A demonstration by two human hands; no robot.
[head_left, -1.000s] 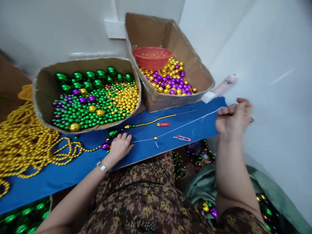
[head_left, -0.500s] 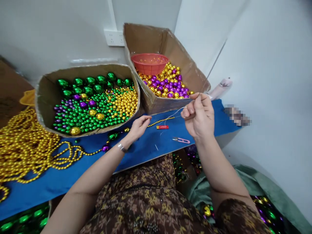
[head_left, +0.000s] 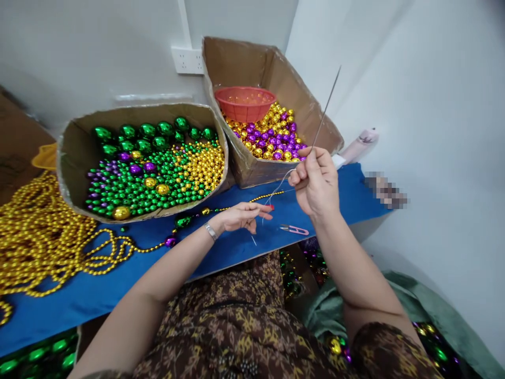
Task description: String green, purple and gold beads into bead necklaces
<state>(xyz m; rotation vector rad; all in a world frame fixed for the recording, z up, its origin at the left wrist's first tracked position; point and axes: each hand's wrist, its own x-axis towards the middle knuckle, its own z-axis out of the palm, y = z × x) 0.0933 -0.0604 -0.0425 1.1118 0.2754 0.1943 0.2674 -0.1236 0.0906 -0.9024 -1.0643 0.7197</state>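
My right hand (head_left: 315,181) is raised over the blue board (head_left: 236,242) and pinches a long thin needle (head_left: 325,108) that points up and to the right. A white thread (head_left: 278,184) runs from it down to my left hand (head_left: 244,216). My left hand hovers just above the board with its fingertips pinched on the thread, beside a small red lighter (head_left: 271,207). A strand of small gold beads (head_left: 252,200) with a few larger green and purple beads lies on the board behind my left hand. Pink thread snips (head_left: 295,229) lie under my right wrist.
A cardboard box (head_left: 67,173) of green, gold and purple beads stands at the left. A second box (head_left: 307,121) behind holds gold and purple beads and a red basket (head_left: 244,102). A heap of gold bead strands (head_left: 39,231) lies far left. White walls close the right side.
My right hand swung in from the far right and lifted the needle upright. My left hand left the board near the purple bead, moved right and took hold of the thread.
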